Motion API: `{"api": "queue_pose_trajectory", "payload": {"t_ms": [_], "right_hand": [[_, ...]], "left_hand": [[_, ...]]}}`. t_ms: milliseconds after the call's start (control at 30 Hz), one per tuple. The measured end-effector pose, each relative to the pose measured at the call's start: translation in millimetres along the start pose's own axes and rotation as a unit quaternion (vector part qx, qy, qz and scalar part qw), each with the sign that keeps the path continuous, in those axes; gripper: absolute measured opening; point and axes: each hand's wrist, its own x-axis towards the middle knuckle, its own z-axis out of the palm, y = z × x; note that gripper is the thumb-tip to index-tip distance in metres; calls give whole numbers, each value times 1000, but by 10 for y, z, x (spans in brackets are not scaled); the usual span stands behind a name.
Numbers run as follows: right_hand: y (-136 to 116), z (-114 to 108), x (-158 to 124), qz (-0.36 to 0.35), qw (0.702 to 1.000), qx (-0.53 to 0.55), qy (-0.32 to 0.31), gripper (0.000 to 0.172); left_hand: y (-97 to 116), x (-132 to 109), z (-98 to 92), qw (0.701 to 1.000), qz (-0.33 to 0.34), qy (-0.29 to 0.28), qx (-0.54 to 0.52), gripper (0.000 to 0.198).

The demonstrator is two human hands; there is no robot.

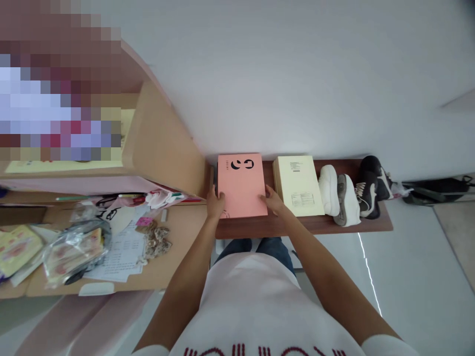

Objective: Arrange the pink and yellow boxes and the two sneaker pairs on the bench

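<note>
Two hands; left hand (215, 203), right hand (273, 201); fingers snug around flat pink box (241, 185).

Both hands (215, 203) (273, 200) grip pink box (241, 187) on low shelf (315, 223).

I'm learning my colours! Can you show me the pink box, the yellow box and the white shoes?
pink box (242, 185), head view, middle of its lid.
yellow box (299, 184), head view, middle of its top.
white shoes (328, 185), head view, upper of the nearer shoe.
</note>
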Motion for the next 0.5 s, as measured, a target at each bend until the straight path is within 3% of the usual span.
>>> {"api": "queue_pose_trajectory", "payload": {"t_ms": [100,200,500], "right_hand": [[-20,-87,-46,-55,997,-7,45,84],[-91,-327,-114,-96,994,14,48,80],[-235,-1465,-221,-81,993,14,86,77]], "left_hand": [[232,8,1,999,41,29,14,60],[487,-60,118,998,63,11,-7,59],[1083,-570,975,993,37,-69,-85,57]]}}
